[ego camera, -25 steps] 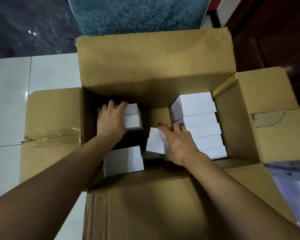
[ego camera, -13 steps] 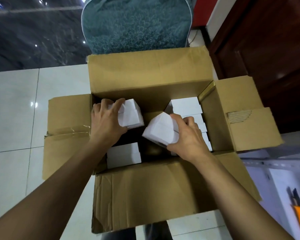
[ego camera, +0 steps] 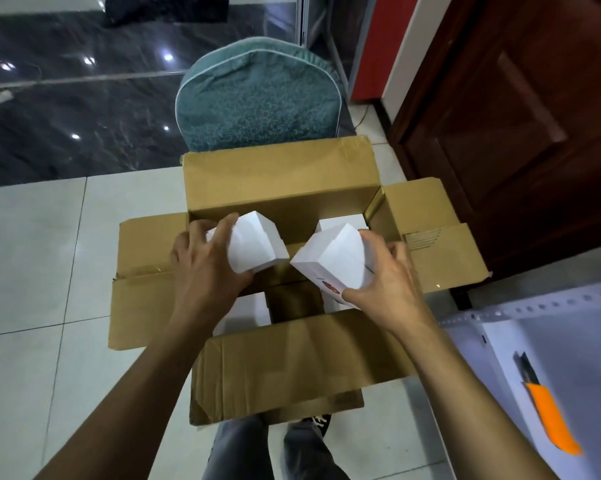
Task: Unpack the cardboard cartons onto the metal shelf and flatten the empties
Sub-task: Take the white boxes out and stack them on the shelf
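Over the open carton (ego camera: 278, 174), my left hand (ego camera: 205, 268) and right hand (ego camera: 385, 278) each clasp white boxes (ego camera: 257, 244), tilted and clear of its walls, so I can carry them to the shelf (ego camera: 551, 341) at right.

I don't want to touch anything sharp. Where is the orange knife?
The orange knife lies at the lower right of the head view, on the white metal shelf, to the right of the open carton.

Storeroom-like indoor room, white tiled floor (ego camera: 32, 271), dark wooden door (ego camera: 520, 133), slotted metal shelf (ego camera: 555, 304), teal cushioned chair (ego camera: 257, 98)
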The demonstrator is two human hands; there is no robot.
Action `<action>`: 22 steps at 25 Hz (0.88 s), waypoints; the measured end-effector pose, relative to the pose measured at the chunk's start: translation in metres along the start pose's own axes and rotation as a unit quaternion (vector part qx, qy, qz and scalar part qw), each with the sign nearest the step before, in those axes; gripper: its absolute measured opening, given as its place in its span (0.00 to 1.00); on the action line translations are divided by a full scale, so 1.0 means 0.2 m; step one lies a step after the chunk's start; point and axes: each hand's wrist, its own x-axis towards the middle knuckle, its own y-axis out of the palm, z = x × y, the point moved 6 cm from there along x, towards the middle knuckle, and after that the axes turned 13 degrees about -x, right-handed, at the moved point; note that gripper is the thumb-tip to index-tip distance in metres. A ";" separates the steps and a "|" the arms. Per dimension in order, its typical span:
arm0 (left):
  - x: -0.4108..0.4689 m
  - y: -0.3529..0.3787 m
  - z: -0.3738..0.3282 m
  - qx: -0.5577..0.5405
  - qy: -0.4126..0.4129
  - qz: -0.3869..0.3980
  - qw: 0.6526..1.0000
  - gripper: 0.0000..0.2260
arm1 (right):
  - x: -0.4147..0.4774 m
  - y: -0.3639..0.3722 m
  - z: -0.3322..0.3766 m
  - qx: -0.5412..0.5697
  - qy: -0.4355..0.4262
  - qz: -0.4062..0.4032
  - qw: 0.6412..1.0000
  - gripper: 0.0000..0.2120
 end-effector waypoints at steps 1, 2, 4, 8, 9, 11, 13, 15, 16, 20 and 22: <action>-0.02 -0.01 -0.03 0.006 0.005 -0.008 1.000 0.42 | -0.02 -0.03 -0.01 0.004 0.006 -0.009 1.000 0.47; -0.05 -0.03 -0.07 0.014 0.011 -0.016 1.000 0.42 | -0.05 -0.07 -0.02 0.010 0.012 -0.018 1.000 0.47; -0.10 -0.06 -0.12 0.022 0.009 -0.027 0.999 0.42 | -0.10 -0.12 -0.04 0.021 0.019 -0.030 0.999 0.47; -0.16 -0.13 -0.20 -0.012 -0.031 -0.025 0.999 0.41 | -0.20 -0.23 -0.05 0.049 0.021 -0.048 0.997 0.47; -0.18 -0.15 -0.22 -0.025 -0.034 -0.022 0.999 0.41 | -0.23 -0.26 -0.06 0.057 0.023 -0.058 0.996 0.46; -0.20 -0.18 -0.26 -0.049 -0.032 -0.016 0.998 0.41 | -0.27 -0.32 -0.07 0.068 0.034 -0.079 0.994 0.47; -0.21 -0.22 -0.30 -0.068 -0.041 -0.012 0.997 0.42 | -0.31 -0.38 -0.07 0.077 0.050 -0.092 0.992 0.47; -0.21 -0.25 -0.33 -0.066 -0.040 -0.013 0.997 0.43 | -0.36 -0.43 -0.08 0.084 0.065 -0.107 0.989 0.48; -0.21 -0.27 -0.35 -0.068 -0.033 -0.015 0.997 0.42 | -0.38 -0.46 -0.08 0.085 0.073 -0.118 0.987 0.48; -0.20 -0.34 -0.42 -0.097 -0.008 -0.018 0.995 0.42 | -0.48 -0.56 -0.07 0.078 0.101 -0.153 0.980 0.47; -0.20 -0.37 -0.46 -0.107 0.009 -0.013 0.994 0.41 | -0.55 -0.61 -0.05 0.079 0.111 -0.180 0.974 0.47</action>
